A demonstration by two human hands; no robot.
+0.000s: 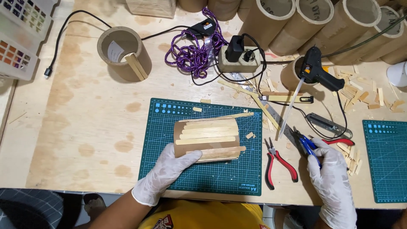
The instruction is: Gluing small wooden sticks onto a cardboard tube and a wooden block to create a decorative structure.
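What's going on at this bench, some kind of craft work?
A person in white gloves is working at a plywood table. The left hand steadies a cardboard tube partly covered with wooden sticks, lying on its side on a green cutting mat. The right hand holds blue-handled pliers. Red-handled pliers lie between the hands. A black glue gun rests on a short tube further back.

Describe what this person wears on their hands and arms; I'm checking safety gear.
Both the left hand and right hand wear thin white disposable gloves, wrinkled, ending at the wrists. The forearms show no sleeves. A yellow shirt shows at the bottom edge.
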